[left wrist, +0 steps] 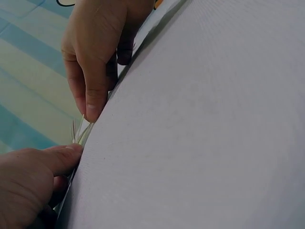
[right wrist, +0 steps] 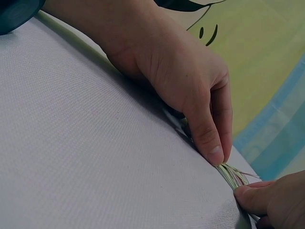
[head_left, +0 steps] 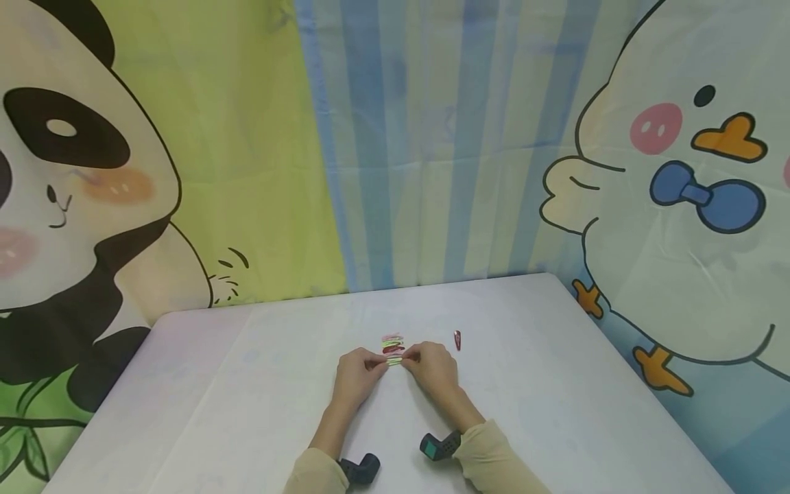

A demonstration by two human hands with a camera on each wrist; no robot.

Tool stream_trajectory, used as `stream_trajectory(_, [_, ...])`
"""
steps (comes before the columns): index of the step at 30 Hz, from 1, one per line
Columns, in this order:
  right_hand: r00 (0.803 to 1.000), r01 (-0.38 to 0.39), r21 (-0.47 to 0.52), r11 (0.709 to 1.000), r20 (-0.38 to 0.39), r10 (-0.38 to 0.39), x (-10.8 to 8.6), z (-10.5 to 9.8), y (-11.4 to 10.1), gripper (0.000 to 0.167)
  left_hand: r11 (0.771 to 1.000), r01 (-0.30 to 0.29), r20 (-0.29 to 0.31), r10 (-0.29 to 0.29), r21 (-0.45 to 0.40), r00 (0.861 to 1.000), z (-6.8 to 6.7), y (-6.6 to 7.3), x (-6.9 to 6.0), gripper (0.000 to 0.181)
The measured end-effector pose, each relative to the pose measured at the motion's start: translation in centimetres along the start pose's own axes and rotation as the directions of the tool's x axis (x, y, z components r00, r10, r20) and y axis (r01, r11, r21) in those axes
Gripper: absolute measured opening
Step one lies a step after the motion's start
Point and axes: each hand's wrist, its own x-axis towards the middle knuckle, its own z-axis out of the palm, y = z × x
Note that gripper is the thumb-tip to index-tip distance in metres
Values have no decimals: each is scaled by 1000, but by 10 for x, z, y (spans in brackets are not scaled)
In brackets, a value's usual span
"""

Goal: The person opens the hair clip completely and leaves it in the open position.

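Several slim hair clips point(head_left: 392, 348), in pink, light green and red, lie side by side in a short column on the white table. At the near end of this column is a light green hair clip point(head_left: 393, 361). My left hand point(head_left: 358, 376) pinches its left end between thumb and finger, and my right hand point(head_left: 432, 368) pinches its right end. In the right wrist view, thin green strips point(right wrist: 230, 175) show edge-on between the fingertips of both hands. The left wrist view shows them point(left wrist: 81, 133) from the other side. The fingertips hide the clip ends.
A lone red snap hair clip point(head_left: 457, 340) lies right of the column, beyond my right hand. The white table point(head_left: 247, 412) has its back edge against a printed curtain point(head_left: 426, 151). Dark devices point(head_left: 441, 446) sit on both wrists.
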Motion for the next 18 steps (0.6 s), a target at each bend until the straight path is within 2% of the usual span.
stream_trajectory(7, [1000,9,17,1000,7,-9,-2,-3,-1,6,1000,0,8,0,-14,1000,-1,1,-1,7])
stream_trajectory(13, [1000,7,36,999,22,-8,-3,-7,0,9,999,1,-11,-2,-47,1000,-1,2,-2,9])
stream_trajectory(18, [1000,15,47,999,16,-16,-3,-19,0,12,996,-53,-43,50,-66,998,-2,5,-2,9])
